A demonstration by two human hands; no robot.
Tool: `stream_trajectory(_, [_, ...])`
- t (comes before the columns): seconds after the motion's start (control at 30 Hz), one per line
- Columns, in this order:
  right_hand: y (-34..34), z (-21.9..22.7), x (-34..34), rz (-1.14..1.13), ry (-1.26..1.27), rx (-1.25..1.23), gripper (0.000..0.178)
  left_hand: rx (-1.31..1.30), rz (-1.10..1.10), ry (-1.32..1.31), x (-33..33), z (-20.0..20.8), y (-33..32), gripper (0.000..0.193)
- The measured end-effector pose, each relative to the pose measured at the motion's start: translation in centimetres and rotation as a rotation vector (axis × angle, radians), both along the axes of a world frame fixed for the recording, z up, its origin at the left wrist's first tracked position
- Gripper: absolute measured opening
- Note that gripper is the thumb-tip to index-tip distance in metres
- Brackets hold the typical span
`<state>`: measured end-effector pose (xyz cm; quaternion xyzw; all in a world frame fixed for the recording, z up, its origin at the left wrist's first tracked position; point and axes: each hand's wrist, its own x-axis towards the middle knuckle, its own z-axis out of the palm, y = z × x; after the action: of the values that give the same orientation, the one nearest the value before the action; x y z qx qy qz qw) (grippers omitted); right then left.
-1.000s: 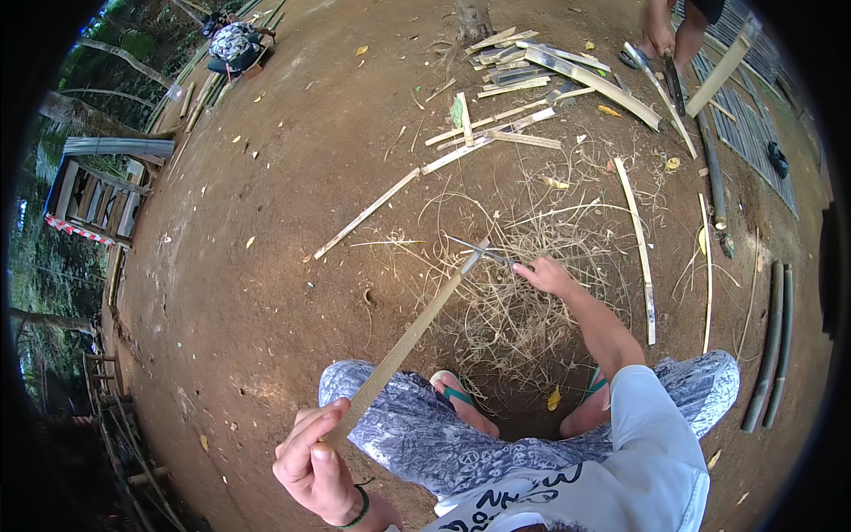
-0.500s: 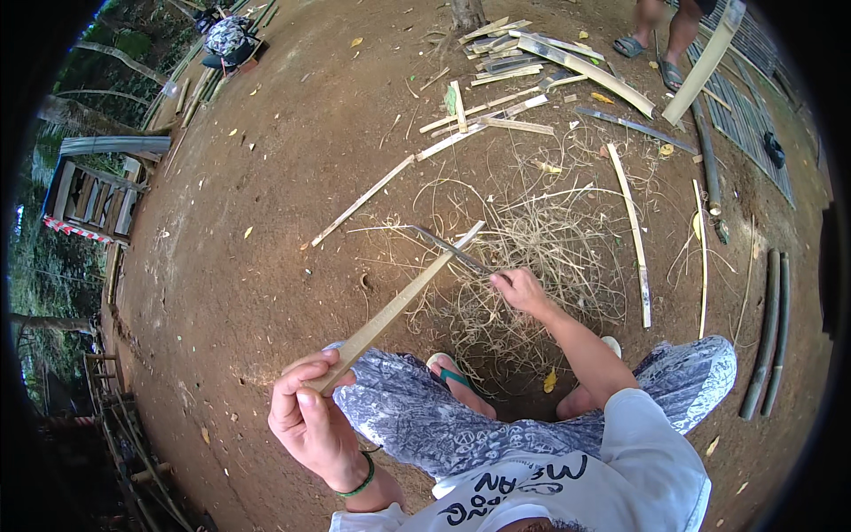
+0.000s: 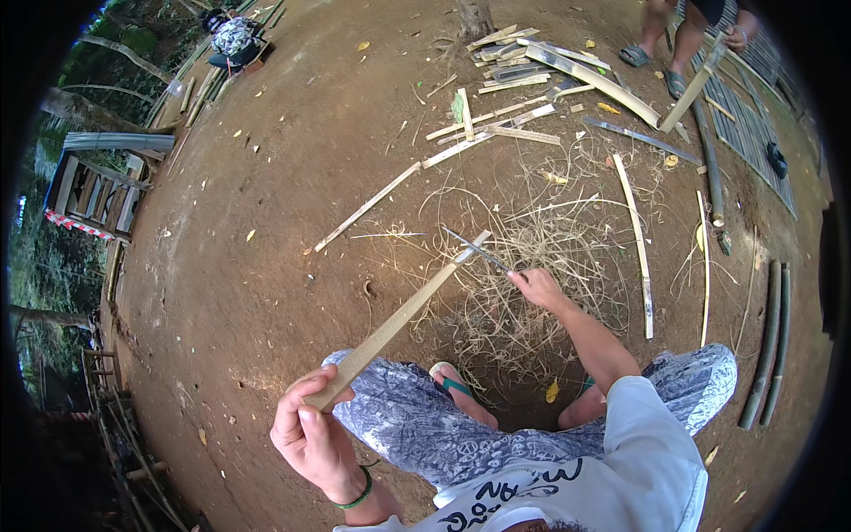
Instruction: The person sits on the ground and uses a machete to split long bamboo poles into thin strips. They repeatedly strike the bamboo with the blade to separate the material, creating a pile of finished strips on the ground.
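My left hand (image 3: 312, 434), with a green band at its wrist, is closed around the near end of a long, flat bamboo strip (image 3: 399, 319). The strip slants away to the right over my left knee. My right hand (image 3: 539, 291) grips a narrow-bladed knife (image 3: 479, 249) by its handle, which the fingers mostly hide. Near the strip's far end the blade crosses it, seemingly touching. Under the knife and right forearm lies a tangled heap of thin bamboo shavings (image 3: 550, 257).
Split bamboo pieces (image 3: 514, 66) are piled by a tree trunk (image 3: 475, 19). At far right a person's hand (image 3: 737, 37) holds an upright bamboo piece (image 3: 696, 84). Dark poles (image 3: 769, 346) lie on the right. Another person (image 3: 235, 43) sits far left, beyond a wooden structure (image 3: 102, 186).
The knife has shifted slightly right, toward the strip's far tip, and its blade looks thinner. The other person's hand has come into view, and their bamboo piece has tilted and shifted.
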<state>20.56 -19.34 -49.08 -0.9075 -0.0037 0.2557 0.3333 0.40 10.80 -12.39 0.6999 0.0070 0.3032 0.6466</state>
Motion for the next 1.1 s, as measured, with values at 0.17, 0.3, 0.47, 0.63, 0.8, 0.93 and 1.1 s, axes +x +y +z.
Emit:
stream_trajectory(0.17, [-1.1, 1.0, 2.4, -0.101, 0.086, -0.215, 0.084, 0.02, -0.016, 0.025, -0.3, -0.2, 0.4, 0.035])
stream_trajectory(0.3, [-2.7, 0.0, 1.2, 0.034, -0.097, -0.093, 0.084, -0.025, -0.001, 0.033, 0.6, 0.0, -0.1, 0.037])
stream_trajectory(0.47, [0.6, 2.8, 0.2, -0.294, 0.164, 0.153, 0.065, -0.136, -0.067, 0.034, 0.9, 0.2, 0.0, 0.036])
stream_trajectory(0.63, [7.6, 11.7, -4.9, -0.453, 0.26, 0.957, 0.053, -0.302, -0.033, 0.061, -0.7, -0.9, -2.1, 0.035])
stream_trajectory(0.8, [8.9, 21.0, -11.1, -0.408, 0.194, 0.974, 0.057, -0.119, -0.002, -0.019, -2.6, -2.5, -4.0, 0.028])
stream_trajectory(0.93, [7.5, 27.4, -17.6, -0.204, 0.095, 0.957, 0.051, -0.284, -0.007, -0.063, -1.9, -2.4, -5.4, 0.014])
stream_trajectory(1.1, [6.8, 32.5, -22.0, 0.024, -0.227, 0.919, 0.056, -0.407, -0.044, -0.027, -2.3, -1.4, -7.6, 0.009])
